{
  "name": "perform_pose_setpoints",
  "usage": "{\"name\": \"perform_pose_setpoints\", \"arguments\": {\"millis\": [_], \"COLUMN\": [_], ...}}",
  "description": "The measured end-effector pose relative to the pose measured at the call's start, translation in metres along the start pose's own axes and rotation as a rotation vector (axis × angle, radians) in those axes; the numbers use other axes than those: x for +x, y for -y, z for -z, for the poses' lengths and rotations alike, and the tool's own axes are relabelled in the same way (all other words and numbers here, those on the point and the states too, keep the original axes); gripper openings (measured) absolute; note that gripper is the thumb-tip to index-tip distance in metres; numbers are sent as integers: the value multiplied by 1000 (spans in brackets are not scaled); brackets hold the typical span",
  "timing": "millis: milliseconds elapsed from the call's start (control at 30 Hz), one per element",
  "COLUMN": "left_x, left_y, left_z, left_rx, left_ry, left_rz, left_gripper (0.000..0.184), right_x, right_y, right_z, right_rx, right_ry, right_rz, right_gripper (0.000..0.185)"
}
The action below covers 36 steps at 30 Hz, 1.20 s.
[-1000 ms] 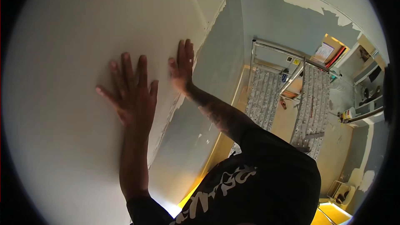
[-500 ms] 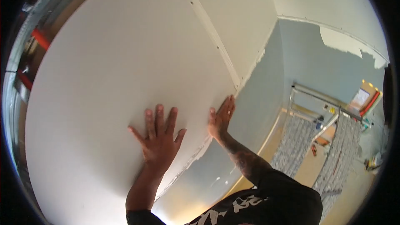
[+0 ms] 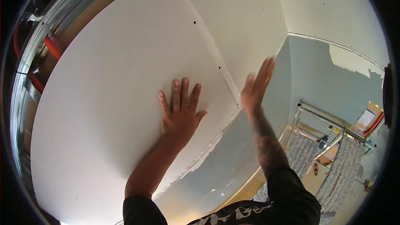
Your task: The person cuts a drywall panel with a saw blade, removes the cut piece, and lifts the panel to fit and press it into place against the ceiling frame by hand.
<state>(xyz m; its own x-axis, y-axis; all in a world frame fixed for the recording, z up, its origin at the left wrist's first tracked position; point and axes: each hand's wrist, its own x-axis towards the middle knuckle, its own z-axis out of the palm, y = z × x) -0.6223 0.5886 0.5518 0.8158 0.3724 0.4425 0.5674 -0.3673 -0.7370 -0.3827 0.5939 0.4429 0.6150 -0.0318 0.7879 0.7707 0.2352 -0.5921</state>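
Note:
My left hand (image 3: 181,114) lies flat with fingers spread on a large white plasterboard panel (image 3: 104,75) overhead. The panel meets a neighbouring board (image 3: 237,12) along a pale seam with dark screw heads. My right hand (image 3: 257,87) holds nothing; its fingers are stretched out and its thumb stands apart. It is beside the line where the boards meet the blue-grey wall (image 3: 273,89). Slight blur leaves it unclear whether that hand touches the surface. Rough white filler (image 3: 204,153) runs along the panel's edge at the wall.
Metal framing (image 3: 21,87) and red pipes (image 3: 52,48) show beyond the panel's left edge. At lower right are scaffold rails (image 3: 321,116) and grey spotted platform planks (image 3: 339,166). A cardboard piece with a paper sheet (image 3: 366,118) is by the far wall.
The view has shifted, and the wall corner sits lower. My left hand is further up and right on the panel. My right hand has moved up and right from the panel's edge.

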Motion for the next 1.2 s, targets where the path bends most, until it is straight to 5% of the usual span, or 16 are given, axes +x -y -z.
{"name": "perform_pose_setpoints", "arguments": {"millis": [133,200,267,333,433,567,700,767,1200], "left_x": [-7,-14,-29,-23,-16,-9,-5,-11,-7], "left_y": [5,9,8,5,6,6,3,7,5], "left_z": [3,-4,-23,-23,-5,2,4,-1,4], "left_rx": [-5,-17,-57,-104,-124,-71,-95,-91,-114], "left_ry": [-20,-24,-35,-27,-17,-65,-48,-28,-14], "left_rz": [-27,-34,-11,9,10,-14,-7,-18,5], "left_gripper": [82,81,81,80,80,81,83,84,91], "right_x": [107,66,80,74,95,173,164,140,122], "right_y": [43,89,193,202,182,130,120,184,175], "right_z": [-40,-152,-85,-82,-73,-67,-156,-118,-107], "right_rx": [164,83,279,402,523,218,-206,201,252], "right_ry": [-230,102,292,282,423,-25,-163,106,71], "right_rz": [65,342,425,703,757,432,392,379,458], "right_gripper": [79,77,95,95,94,91,95,97,91]}}
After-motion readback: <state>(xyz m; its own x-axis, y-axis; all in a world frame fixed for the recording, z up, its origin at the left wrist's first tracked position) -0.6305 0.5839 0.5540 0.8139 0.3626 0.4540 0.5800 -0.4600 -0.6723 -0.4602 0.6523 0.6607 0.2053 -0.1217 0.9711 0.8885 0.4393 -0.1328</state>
